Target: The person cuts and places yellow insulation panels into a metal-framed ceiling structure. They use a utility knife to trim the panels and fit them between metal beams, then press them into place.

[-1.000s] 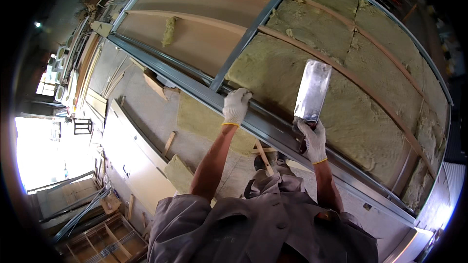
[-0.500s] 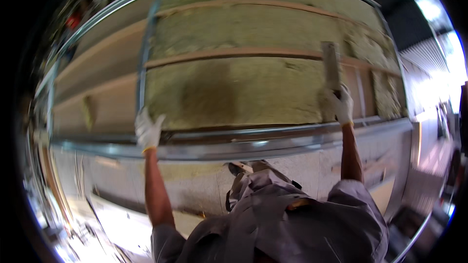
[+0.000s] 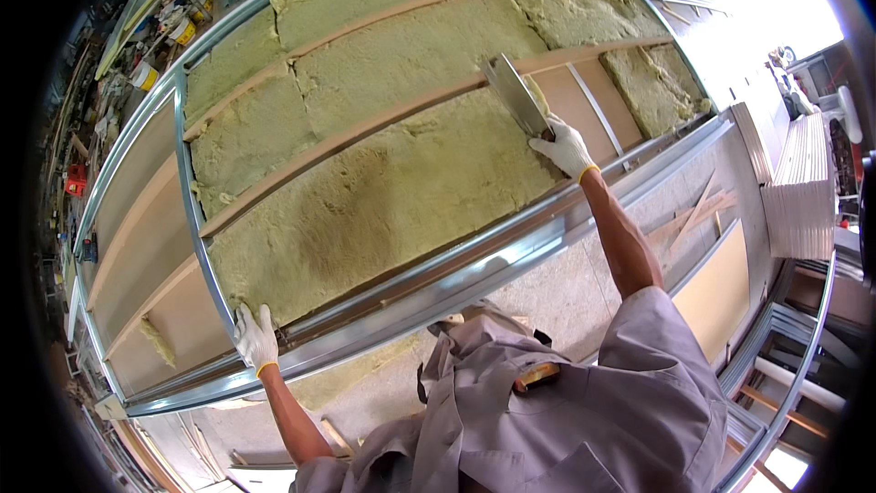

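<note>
A white glove covers my left hand [image 3: 256,336], which rests at the near left corner of a yellow-green insulation batt [image 3: 438,173], beside the metal stud. Its fingers are extended with the thumb apart, and nothing is gripped. My right hand [image 3: 564,148], also gloved, is closed around the dark handle of a broad flat metal blade [image 3: 516,96]. That blade slants up and left over the batt's right end, near the wooden batten [image 3: 365,148]. Brown staining marks the batt's middle. Right of the blade, a bare brown board [image 3: 584,110] shows with a pale strip across it.
A metal-framed panel spreads before me, its near rail [image 3: 438,301] crossing below my hands. Uncovered bays with wooden ribs [image 3: 155,301] lie left; another insulation piece [image 3: 652,87] sits right. Stacked boards [image 3: 803,187] and a metal rack [image 3: 785,374] stand at the right. Wood scraps [image 3: 693,217] lie on the floor.
The view has rotated, so the panel now slants up to the right. The blade has gone from nearly upright to leaning left. My left hand stays by the batt's near left corner.
</note>
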